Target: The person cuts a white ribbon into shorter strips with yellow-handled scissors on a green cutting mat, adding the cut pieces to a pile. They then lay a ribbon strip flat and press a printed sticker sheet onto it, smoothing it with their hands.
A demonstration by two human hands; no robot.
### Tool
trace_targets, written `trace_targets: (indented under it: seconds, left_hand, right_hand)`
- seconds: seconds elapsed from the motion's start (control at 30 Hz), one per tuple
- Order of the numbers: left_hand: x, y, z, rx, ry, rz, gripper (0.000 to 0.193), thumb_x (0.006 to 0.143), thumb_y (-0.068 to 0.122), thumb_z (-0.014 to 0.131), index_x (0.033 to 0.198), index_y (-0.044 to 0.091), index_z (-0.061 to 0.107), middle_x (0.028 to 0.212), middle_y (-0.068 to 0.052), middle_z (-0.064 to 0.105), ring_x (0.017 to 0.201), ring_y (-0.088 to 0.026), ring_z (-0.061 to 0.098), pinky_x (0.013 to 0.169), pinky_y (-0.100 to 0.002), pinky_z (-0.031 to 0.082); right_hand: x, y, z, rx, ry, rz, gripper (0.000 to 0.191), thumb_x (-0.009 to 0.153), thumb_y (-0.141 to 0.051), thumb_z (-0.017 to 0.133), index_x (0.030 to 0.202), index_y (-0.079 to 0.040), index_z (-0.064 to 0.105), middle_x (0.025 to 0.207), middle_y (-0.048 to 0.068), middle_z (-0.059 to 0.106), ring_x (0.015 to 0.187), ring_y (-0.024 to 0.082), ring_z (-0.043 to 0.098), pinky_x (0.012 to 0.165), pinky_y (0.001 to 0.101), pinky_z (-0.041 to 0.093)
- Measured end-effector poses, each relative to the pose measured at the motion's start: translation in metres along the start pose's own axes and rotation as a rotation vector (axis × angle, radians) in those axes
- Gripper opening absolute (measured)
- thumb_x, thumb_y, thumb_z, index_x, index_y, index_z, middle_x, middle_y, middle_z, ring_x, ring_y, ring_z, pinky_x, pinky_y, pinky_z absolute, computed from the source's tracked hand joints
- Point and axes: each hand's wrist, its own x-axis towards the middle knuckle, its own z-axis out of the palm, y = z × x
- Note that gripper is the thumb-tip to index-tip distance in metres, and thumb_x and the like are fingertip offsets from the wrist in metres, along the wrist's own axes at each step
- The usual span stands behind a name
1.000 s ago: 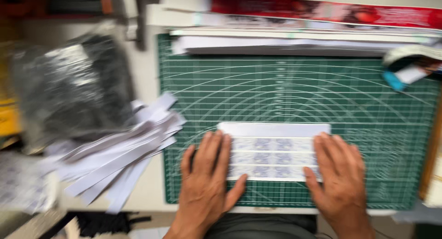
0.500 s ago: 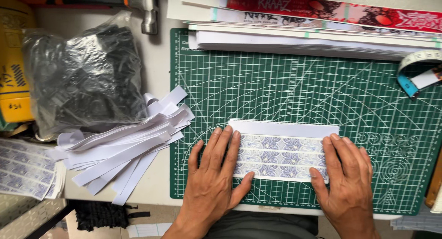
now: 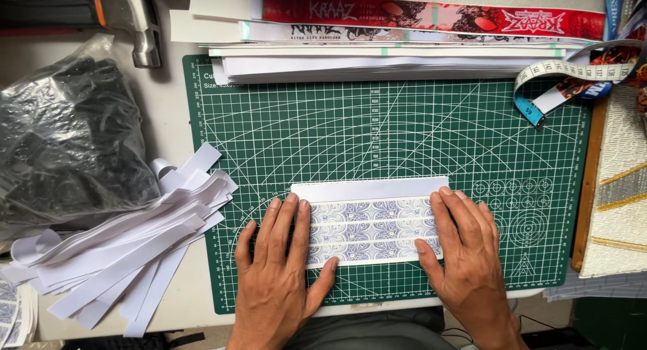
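Green cutting mat (image 3: 404, 141) bears a patterned sheet (image 3: 371, 228) (blue-and-white), pinned by left hand (image 3: 280, 269) and right hand (image 3: 468, 255), fingers spread flat.

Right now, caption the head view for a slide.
Left hand and right hand press a patterned paper sheet flat on a green cutting mat.

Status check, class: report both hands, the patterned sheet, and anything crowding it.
Left hand and right hand flat, pressing patterned sheet ends. Sheet flat on green cutting mat. White paper strips piled left, clear of sheet.
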Motion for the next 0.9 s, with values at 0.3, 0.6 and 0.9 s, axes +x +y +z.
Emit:
trace_targets:
  seconds: [0.3, 0.6, 0.9]
  left_hand:
    - [0.0035, 0.0040, -0.0071, 0.011, -0.015, -0.012, 0.077, 0.094, 0.052, 0.059, 0.150, 0.000, 0.044, 0.154, -0.015, 0.043, 0.145, -0.028, 0.038, 0.121, -0.047, 0.020]
    - [0.0047, 0.0057, -0.0080, -0.011, -0.016, -0.005, 0.079, 0.095, 0.052, 0.061, 0.152, 0.000, 0.043, 0.156, -0.016, 0.042, 0.148, -0.027, 0.036, 0.121, -0.047, 0.019]
    - [0.0029, 0.0051, -0.0052, -0.018, -0.026, -0.011, 0.080, 0.095, 0.053, 0.060, 0.153, 0.002, 0.042, 0.158, -0.015, 0.040, 0.149, -0.026, 0.034, 0.122, -0.048, 0.018]
  right_hand:
    - [0.0012, -0.0014, -0.0038, 0.008, -0.002, 0.021, 0.062, 0.096, -0.035, 0.059, 0.148, -0.003, 0.048, 0.149, 0.015, 0.043, 0.144, 0.033, 0.040, 0.123, 0.0580, 0.030]
    - [0.0016, 0.0007, -0.0038, 0.000, 0.023, 0.010, 0.060, 0.096, -0.034, 0.059, 0.146, -0.001, 0.049, 0.149, 0.016, 0.044, 0.145, 0.034, 0.041, 0.124, 0.0584, 0.031]
    - [0.0002, 0.0030, -0.0019, -0.008, 0.015, 0.010, 0.060, 0.097, -0.034, 0.059, 0.146, 0.000, 0.049, 0.148, 0.017, 0.043, 0.144, 0.035, 0.041, 0.123, 0.0593, 0.032]
